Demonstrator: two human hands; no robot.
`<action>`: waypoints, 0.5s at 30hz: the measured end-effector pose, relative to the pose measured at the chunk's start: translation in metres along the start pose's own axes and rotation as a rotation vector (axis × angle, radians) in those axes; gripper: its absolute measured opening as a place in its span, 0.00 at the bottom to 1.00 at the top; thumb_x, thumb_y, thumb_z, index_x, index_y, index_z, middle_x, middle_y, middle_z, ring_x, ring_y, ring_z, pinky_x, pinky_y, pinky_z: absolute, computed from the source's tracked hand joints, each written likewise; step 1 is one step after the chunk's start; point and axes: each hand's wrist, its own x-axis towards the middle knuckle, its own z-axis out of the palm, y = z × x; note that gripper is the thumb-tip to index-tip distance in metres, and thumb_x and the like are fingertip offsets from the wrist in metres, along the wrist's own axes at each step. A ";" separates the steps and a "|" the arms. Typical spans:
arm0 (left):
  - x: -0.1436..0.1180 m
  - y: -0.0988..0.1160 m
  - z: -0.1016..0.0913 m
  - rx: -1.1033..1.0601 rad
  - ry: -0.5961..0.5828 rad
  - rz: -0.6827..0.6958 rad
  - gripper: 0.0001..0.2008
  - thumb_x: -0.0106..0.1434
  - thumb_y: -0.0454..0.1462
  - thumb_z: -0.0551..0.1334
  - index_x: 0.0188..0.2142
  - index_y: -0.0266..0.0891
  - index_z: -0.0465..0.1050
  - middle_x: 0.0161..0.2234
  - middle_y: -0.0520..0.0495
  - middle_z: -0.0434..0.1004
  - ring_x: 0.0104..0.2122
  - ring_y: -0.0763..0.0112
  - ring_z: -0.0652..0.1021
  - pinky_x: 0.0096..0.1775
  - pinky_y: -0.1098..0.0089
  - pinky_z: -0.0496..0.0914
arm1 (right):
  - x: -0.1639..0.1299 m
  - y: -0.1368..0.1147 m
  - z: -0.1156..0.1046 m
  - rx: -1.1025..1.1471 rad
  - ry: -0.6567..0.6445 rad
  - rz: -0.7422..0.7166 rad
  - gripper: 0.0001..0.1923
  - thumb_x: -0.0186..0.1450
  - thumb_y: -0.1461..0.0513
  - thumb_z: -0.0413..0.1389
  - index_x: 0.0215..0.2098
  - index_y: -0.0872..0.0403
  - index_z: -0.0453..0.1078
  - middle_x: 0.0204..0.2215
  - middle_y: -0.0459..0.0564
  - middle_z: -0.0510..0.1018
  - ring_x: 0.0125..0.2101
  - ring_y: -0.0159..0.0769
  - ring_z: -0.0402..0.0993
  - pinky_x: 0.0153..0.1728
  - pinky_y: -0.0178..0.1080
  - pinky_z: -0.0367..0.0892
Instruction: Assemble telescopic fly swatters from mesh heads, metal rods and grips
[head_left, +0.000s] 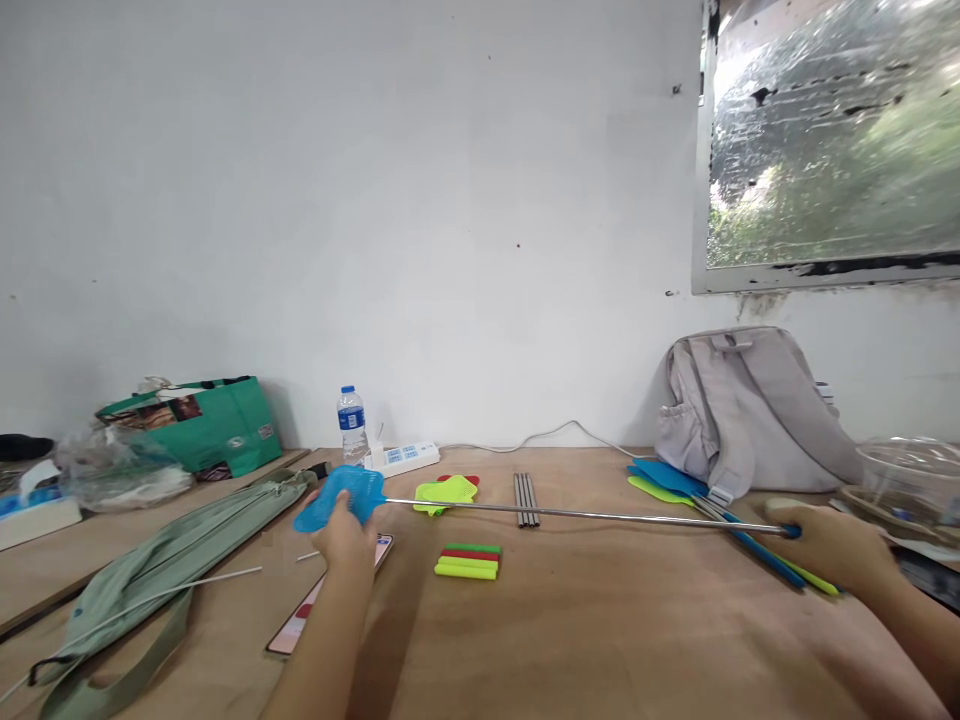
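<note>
A blue fly swatter [570,514] with a long thin metal rod stretches between my hands above the table. My left hand [346,535] is closed on its blue mesh head, at the left. Around the blue handle end, at the right, my right hand [832,545] is closed, hiding most of the handle. Beneath the rod lie yellow-green swatter heads [447,491] with a red one under them, several metal tubes [527,500] side by side, and a row of green, red and yellow handles [469,562]. Close to my right hand are blue and yellow-green fly swatters [757,555] in a pile.
A phone [300,615] lies beside my left forearm. Left of it are a grey-green bag [187,550] and a green shopping bag [217,430]. Along the wall stand a water bottle [351,420], a power strip [405,459] and a grey backpack [750,410]. A clear plastic tub [911,470] is far right.
</note>
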 end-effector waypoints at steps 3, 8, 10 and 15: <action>-0.023 -0.006 0.008 -0.012 -0.042 0.044 0.20 0.50 0.27 0.60 0.43 0.45 0.64 0.37 0.53 0.69 0.31 0.73 0.72 0.27 0.73 0.71 | 0.001 -0.026 0.003 -0.039 0.040 -0.089 0.16 0.55 0.50 0.49 0.20 0.50 0.71 0.22 0.51 0.74 0.26 0.42 0.70 0.23 0.36 0.50; -0.025 -0.026 0.007 -0.059 0.017 -0.066 0.15 0.51 0.31 0.61 0.39 0.42 0.64 0.35 0.53 0.69 0.28 0.74 0.73 0.27 0.71 0.73 | -0.001 -0.041 0.002 -0.057 0.059 -0.070 0.15 0.55 0.51 0.48 0.20 0.49 0.69 0.21 0.49 0.74 0.26 0.42 0.70 0.22 0.35 0.46; -0.021 -0.032 0.005 -0.059 0.045 -0.121 0.12 0.51 0.32 0.62 0.36 0.40 0.64 0.34 0.53 0.69 0.28 0.74 0.73 0.26 0.72 0.73 | -0.003 -0.041 0.000 -0.071 0.049 -0.054 0.16 0.55 0.50 0.48 0.18 0.50 0.68 0.20 0.49 0.74 0.26 0.42 0.69 0.21 0.35 0.45; -0.018 -0.038 0.003 -0.079 0.067 -0.121 0.13 0.51 0.33 0.61 0.37 0.41 0.63 0.34 0.53 0.69 0.29 0.75 0.73 0.25 0.73 0.72 | -0.008 -0.044 -0.006 -0.093 0.062 0.000 0.16 0.54 0.50 0.48 0.18 0.49 0.68 0.21 0.49 0.74 0.26 0.42 0.69 0.20 0.35 0.44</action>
